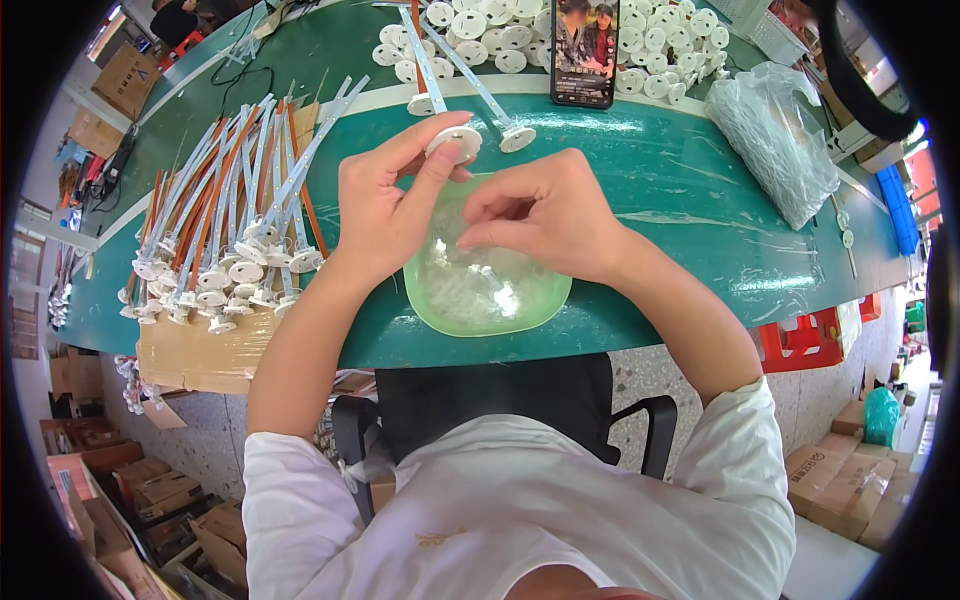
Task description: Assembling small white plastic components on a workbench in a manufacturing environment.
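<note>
Between the thumb and fingers of my left hand (385,200) is a white round disc (455,146), held up over the far left rim of a light green bowl (490,327). A pale strip (425,65) runs away from behind this disc; whether it is joined to it I cannot tell. My right hand (545,215) is above the bowl's right side, its fingers curled and thumb drawn in as a pinch. Anything in that pinch is too small or hidden to make out. Small clear pieces (465,280) lie in the bowl. Beyond my hands, another strip with a white disc (516,138) rests on the table.
A bundle of strips with white discs (225,220) lies at the left, partly over cardboard (205,350). Many loose white discs (475,30) are heaped at the back around an upright phone (584,55). A clear plastic bag (775,140) sits on the green table (680,250) at the right.
</note>
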The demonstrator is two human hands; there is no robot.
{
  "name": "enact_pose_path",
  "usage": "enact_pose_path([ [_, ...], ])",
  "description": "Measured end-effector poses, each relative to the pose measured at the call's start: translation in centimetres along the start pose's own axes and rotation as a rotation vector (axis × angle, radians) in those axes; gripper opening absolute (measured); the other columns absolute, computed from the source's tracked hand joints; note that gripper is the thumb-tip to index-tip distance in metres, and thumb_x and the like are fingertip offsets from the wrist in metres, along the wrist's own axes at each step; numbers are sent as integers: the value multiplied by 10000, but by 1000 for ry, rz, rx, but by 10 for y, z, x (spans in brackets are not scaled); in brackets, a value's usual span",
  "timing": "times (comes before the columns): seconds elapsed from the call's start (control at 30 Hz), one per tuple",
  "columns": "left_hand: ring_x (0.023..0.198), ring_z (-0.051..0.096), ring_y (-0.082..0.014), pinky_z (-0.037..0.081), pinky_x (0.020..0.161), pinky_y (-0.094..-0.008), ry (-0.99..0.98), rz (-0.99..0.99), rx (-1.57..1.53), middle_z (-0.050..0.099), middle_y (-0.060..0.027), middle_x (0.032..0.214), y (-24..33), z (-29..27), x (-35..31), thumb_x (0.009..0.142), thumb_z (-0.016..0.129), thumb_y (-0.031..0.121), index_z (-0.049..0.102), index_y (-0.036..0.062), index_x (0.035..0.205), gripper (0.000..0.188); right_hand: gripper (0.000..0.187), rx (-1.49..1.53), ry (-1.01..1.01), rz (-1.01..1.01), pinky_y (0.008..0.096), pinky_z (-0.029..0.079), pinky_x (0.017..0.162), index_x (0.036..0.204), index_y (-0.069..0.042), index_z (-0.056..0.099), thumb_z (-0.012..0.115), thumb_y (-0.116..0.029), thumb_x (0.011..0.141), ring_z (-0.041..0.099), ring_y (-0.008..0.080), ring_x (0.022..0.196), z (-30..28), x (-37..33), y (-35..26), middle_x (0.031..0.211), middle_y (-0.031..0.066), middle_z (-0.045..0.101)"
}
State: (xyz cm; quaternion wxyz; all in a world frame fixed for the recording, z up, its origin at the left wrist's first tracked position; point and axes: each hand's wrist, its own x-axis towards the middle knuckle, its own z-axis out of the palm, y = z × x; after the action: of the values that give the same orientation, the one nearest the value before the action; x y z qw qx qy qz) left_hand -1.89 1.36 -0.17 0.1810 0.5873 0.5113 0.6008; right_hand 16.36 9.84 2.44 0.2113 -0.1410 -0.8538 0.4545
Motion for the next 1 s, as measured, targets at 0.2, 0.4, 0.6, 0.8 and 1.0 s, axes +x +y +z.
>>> enact_pose_path([
  [0.2, 869, 734, -162, 563, 756, -283, 1, 26, 5, 743, -115, 1025, 5, 2, 1, 999, 593, 106, 630, 37, 1321, 332, 115, 205, 169, -192, 257, 586, 696, 960, 6, 769, 756, 2, 846, 696, 112, 754, 5, 6, 16, 884, 82, 753],
  [0.4, 869, 749, -276, 564, 764, -329, -37, 341, 223, 726, -190, 1028, 3, 5, -2, 930, 614, -6, 530, 12, 1411, 489, 125, 401, 431, -77, 271, 616, 699, 988, 39, 746, 712, 60, 870, 713, 145, 841, 6, 2, -5, 962, 118, 744],
  [0.6, 810, 735, -321, 559, 696, -337, -4, 420, 326, 728, -186, 967, 6, 10, -4, 870, 656, -53, 523, -9, 1408, 555, 138, 437, 516, -239, 270, 597, 739, 957, 41, 735, 740, 98, 831, 708, 165, 889, 14, 2, 8, 1022, 139, 726],
  [0.8, 761, 726, -303, 551, 655, -329, 40, 484, 345, 726, -181, 932, 9, 15, -9, 865, 674, -37, 527, -14, 1408, 564, 157, 431, 568, -357, 254, 562, 714, 952, 32, 728, 733, 126, 826, 676, 152, 881, 21, 2, 9, 999, 128, 704],
  [1.0, 672, 699, -300, 537, 613, -330, 26, 463, 356, 723, -160, 872, 12, 15, -11, 865, 680, -27, 531, -17, 1408, 564, 142, 319, 578, -373, 245, 541, 711, 942, 28, 731, 742, 115, 830, 658, 140, 884, 27, 0, 13, 997, 116, 696],
])
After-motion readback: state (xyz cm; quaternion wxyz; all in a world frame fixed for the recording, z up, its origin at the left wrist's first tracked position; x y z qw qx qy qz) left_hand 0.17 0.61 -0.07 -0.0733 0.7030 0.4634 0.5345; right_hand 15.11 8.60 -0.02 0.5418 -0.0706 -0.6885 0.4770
